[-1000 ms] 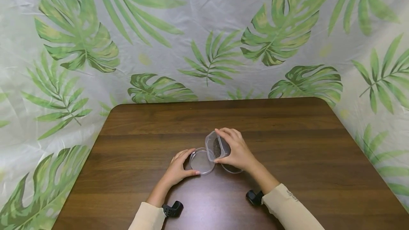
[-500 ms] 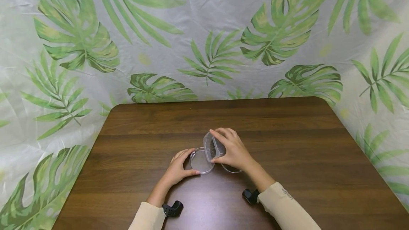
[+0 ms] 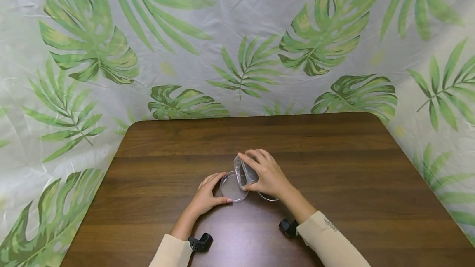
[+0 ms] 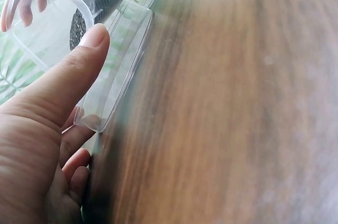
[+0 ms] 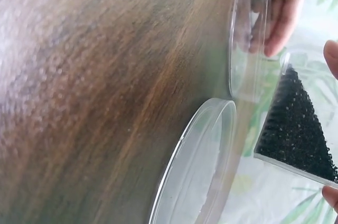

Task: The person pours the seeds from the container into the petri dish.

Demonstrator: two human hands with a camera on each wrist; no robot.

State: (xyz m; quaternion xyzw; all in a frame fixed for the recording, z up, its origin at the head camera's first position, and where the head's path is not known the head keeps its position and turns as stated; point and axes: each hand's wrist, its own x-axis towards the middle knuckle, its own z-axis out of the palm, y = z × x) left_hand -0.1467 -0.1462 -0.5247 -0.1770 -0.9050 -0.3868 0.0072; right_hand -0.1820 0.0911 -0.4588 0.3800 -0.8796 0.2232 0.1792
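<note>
In the head view my left hand (image 3: 205,197) steadies a clear petri dish (image 3: 229,189) on the table, thumb on the near side and fingers on the far side. My right hand (image 3: 268,176) grips a translucent plastic container (image 3: 238,168), tilted left over that dish. Dark granules (image 5: 296,129) lie heaped along the container's lower side in the right wrist view. Whether any have fallen into the dish I cannot tell. A second round petri dish (image 5: 195,166) rests on the table beside the first, partly under my right hand in the head view.
Dark wood-grain table (image 3: 170,147) spreads around both hands. Behind it hangs a pale curtain (image 3: 237,19) printed with green leaves. A black wrist camera (image 3: 201,242) sits at my left wrist, and another black camera (image 3: 288,228) at my right.
My right hand has moved slightly left and tipped the container further over the first dish. The granules have shifted toward its mouth. My left hand and both dishes stay in place.
</note>
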